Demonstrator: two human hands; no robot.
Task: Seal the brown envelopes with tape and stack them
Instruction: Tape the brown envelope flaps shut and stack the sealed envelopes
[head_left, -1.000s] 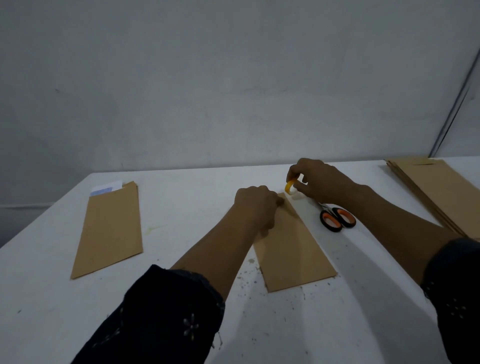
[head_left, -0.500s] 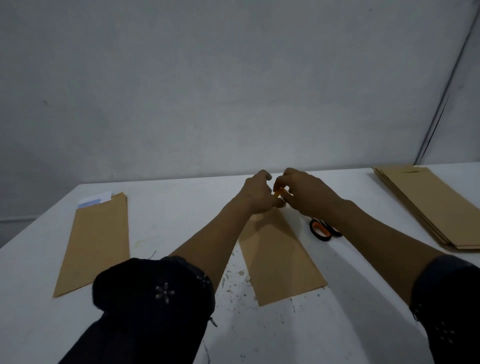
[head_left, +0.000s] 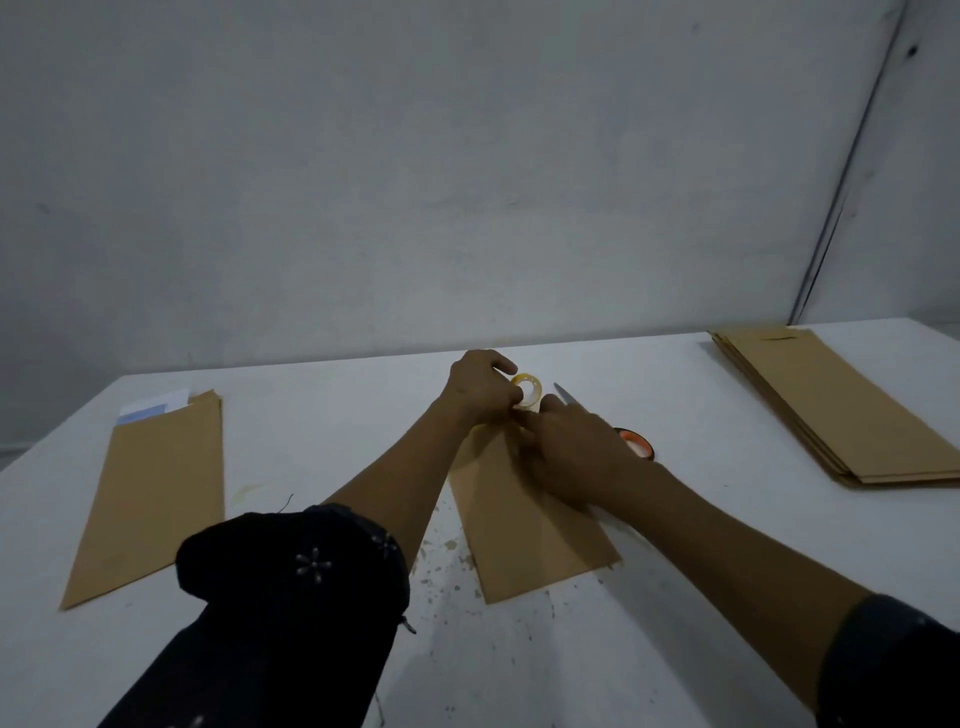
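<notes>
A: Item one, counter (head_left: 675, 597). White, speckled with small stains near the middle, set against a grey wall (head_left: 467, 182).

B: Item two, envelope (head_left: 530, 525). Brown, flat on the counter at centre, long axis running away from the person. Its far end is hidden under both hands.

A: Item three, tape (head_left: 527, 391). Small yellow-cored roll, standing on edge at the envelope's far end. The left hand (head_left: 480, 387) holds it, fingers curled round the roll.

B: Right hand (head_left: 566, 447)?

A: Lying over the envelope's far end, fingers bent and meeting the left hand just below the roll. They seem to pinch something there; a strip of tape cannot be made out. The forearm crosses the envelope's right edge.

B: Item four, scissors (head_left: 631, 441). Orange-and-black handles just right of the right hand, partly covered by it; the blade tip shows beyond the knuckles, near the roll.

A: Item five, stack (head_left: 831, 410). Brown envelopes piled at far right, well apart from the hands.

B: Item six, single envelope (head_left: 150, 493). Far left, flat, with white paper (head_left: 156, 405) sticking out of its far end.

A: Dark sleeves (head_left: 291, 597) with small flower marks cover both upper forearms.
</notes>
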